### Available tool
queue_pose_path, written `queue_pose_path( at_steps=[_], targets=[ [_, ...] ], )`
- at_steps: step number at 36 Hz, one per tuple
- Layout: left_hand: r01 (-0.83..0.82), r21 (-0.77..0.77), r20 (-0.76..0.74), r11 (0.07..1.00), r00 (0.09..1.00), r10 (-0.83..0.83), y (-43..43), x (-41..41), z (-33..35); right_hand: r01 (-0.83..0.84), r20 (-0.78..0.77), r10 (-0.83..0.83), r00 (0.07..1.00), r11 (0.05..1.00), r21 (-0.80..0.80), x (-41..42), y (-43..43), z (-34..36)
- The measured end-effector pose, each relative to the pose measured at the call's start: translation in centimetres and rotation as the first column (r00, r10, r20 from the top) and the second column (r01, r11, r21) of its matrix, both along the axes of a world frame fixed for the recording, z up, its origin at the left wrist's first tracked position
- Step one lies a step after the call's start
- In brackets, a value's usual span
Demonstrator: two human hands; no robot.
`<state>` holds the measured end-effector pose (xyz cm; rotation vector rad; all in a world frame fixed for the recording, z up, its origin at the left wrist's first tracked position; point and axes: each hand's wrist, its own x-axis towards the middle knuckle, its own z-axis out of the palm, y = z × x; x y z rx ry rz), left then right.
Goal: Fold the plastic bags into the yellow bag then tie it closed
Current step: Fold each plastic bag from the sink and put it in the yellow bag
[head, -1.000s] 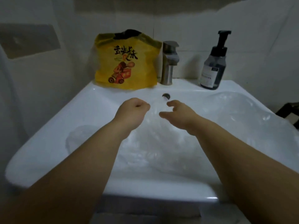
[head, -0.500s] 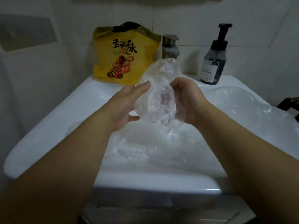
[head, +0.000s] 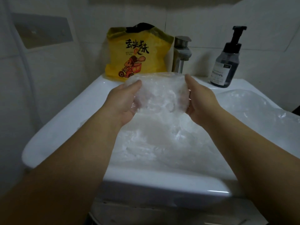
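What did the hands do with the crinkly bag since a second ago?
The left hand and right hand lifted a clear bag out of the sink and now grip its two sides, spreading it wide from a bunched lump. The yellow bag, faucet, soap bottle and the rest of the plastic stayed put.

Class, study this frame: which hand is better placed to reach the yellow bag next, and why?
Probably left. The left hand grips the clear bag almost directly in front of the yellow bag; the right hand sits nearer the faucet.
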<state>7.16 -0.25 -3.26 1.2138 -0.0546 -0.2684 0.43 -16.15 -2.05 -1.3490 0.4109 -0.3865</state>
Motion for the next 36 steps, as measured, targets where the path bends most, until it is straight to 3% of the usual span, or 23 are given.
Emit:
queue_pose_path(
  at_steps=[2, 4, 6, 8, 11, 13, 15, 17, 19, 23, 26, 29, 31, 33, 36],
  targets=[
    [-0.06, 0.024, -0.023, 0.998, 0.998, 0.06, 0.0, 0.1, -0.1, -0.037, 0.047, 0.043, 0.998, 0.994, -0.106, -0.1, 0.3, -0.1],
    [-0.121, 0.03, -0.066, 0.992, 0.99, 0.123, 0.1, 0.3, -0.2, 0.014, 0.059, 0.009, 0.998, 0.928, -0.372, -0.3, 0.8, -0.4],
    [-0.175, 0.015, -0.091, 0.984, 0.98, 0.176, 0.3, 0.4, -0.1, 0.181, 0.16, -0.099, 0.982, 0.725, -0.665, -0.4, 1.0, -0.8],
    [-0.201, -0.009, -0.103, 0.98, 0.975, 0.199, 0.4, 0.5, 0.0, 0.335, 0.305, -0.151, 0.94, 0.562, -0.756, -0.6, 1.4, -0.7],
    [-0.175, -0.019, -0.109, 0.984, 0.979, 0.172, 0.2, 0.2, 0.1, 0.307, 0.325, -0.09, 0.941, 0.63, -0.713, -0.7, 1.5, -0.1],
    [-0.125, -0.035, -0.103, 0.992, 0.987, 0.12, 0.1, 0.0, 0.1, 0.101, 0.132, -0.017, 0.991, 0.743, -0.661, -0.5, 1.6, -0.1],
    [-0.054, -0.068, -0.076, 0.996, 0.996, 0.049, 0.0, -0.3, 0.3, -0.17, -0.151, 0.116, 0.982, 0.892, -0.418, -0.3, 1.6, -0.3],
    [0.024, -0.08, -0.039, 0.996, 0.999, -0.027, -0.1, -0.6, 0.4, -0.33, -0.284, 0.297, 0.912, 0.941, -0.073, -0.4, 1.6, -0.3],
    [0.108, -0.065, -0.006, 0.992, 0.994, -0.108, -0.3, -1.1, 0.5, -0.41, -0.221, 0.424, 0.878, 0.906, 0.108, -0.6, 1.3, -0.1],
    [0.337, -0.162, 0.003, 0.927, 0.94, -0.341, -0.2, -2.0, 1.2, -0.509, -0.077, 0.521, 0.85, 0.85, 0.136, -0.9, 1.2, 0.4],
    [0.426, -0.368, 0.045, 0.826, 0.896, -0.443, 0.5, -2.0, 1.4, -0.429, -0.021, 0.434, 0.901, 0.897, 0.108, -0.7, 1.5, 0.2],
    [0.289, -0.486, 0.005, 0.825, 0.945, -0.328, 0.7, -1.3, 1.1, -0.314, 0.034, 0.313, 0.949, 0.938, 0.146, -0.3, 1.5, 0.0],
    [0.128, -0.433, -0.1, 0.892, 0.977, -0.189, 0.6, -0.7, 0.8, -0.269, 0.064, 0.262, 0.963, 0.945, 0.186, 0.0, 1.2, 0.0],
    [0.074, -0.231, -0.12, 0.97, 0.987, -0.104, 0.4, -0.1, 0.3, -0.219, 0.058, 0.212, 0.975, 0.959, 0.177, 0.1, 0.8, 0.0],
    [0.21, 0.076, -0.043, 0.975, 0.977, -0.207, -0.5, -0.7, -0.1, -0.197, 0.01, 0.197, 0.98, 0.975, 0.106, 0.2, 0.3, -0.2]
  ],
)
